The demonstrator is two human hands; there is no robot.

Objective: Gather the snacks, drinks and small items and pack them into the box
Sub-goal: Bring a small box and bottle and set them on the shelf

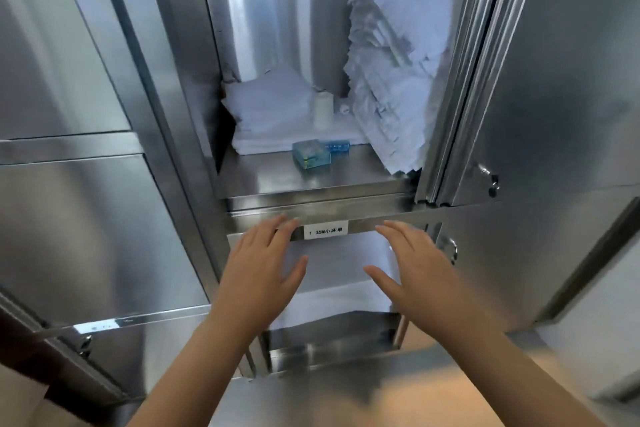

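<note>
I face an open stainless steel cabinet. On its upper shelf (277, 180) lie a small clear blue box (311, 154), a smaller blue packet (337, 146) behind it, and a white cylindrical bottle (323, 110). My left hand (258, 269) and my right hand (412, 265) are both raised in front of the shelf edge, below those items, palms forward with fingers straight. Neither hand holds anything. The packing box is not in view.
Folded white towels (270, 114) are stacked at the shelf's back left. A tall pile of folded white linen (391, 80) leans at the right. A paper label (325, 229) sits on the shelf front between my hands. The open door (554, 80) stands at right; closed doors at left.
</note>
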